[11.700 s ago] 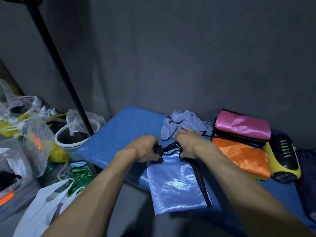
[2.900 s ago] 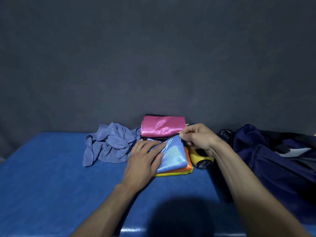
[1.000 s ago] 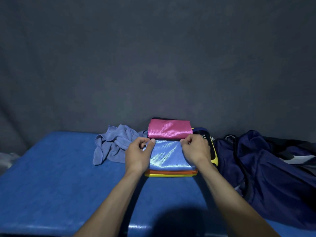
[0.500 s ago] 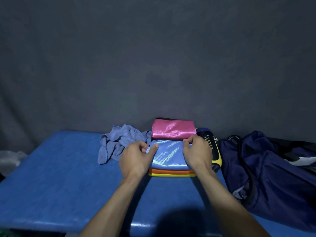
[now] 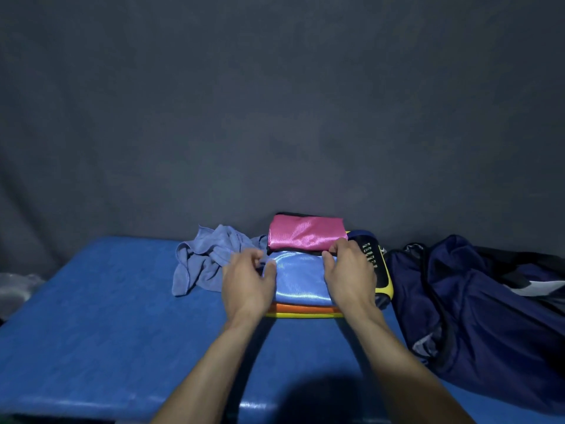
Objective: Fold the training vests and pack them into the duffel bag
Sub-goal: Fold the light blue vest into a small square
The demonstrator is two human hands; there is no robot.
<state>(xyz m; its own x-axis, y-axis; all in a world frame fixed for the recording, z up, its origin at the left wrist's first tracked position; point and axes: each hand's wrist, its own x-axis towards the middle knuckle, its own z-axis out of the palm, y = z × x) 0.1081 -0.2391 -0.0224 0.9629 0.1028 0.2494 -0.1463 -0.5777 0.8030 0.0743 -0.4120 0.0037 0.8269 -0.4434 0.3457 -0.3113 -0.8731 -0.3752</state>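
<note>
So you're at the tail end of the folding step here: the light blue vest [image 5: 301, 278] is folded into a neat rectangle and sits on top of the orange vest [image 5: 302, 308] and the yellow vest [image 5: 302, 315], all stacked on the blue surface [image 5: 107, 316]. The pink vest [image 5: 306, 232] is folded too, just behind the stack and touching its far edge. Your left hand [image 5: 247, 284] has its fingers loosely curled at the blue vest's left edge, thumb resting on the fabric, and your right hand [image 5: 350, 276] is laid over the right edge with the fingertips curled down at the far corner. I honestly can't tell whether either one is actually pinching cloth or just squaring it up. The duffel bag [image 5: 477, 316] is slumped to your right, near the stack but not touching it, with a yellow and black gadget [image 5: 374, 264] wedged between them, partly under your right hand. I can't make out where the bag's opening is. Next move, I'd guess: get your fingers under the bottom vest so the whole pile lifts as one, since that shiny fabric looks slippery and may slide apart. You'll likely need one hand to hold the bag open. The crumpled grey-blue cloth [image 5: 208, 261] on the left looks like a towel, not a vest.
</note>
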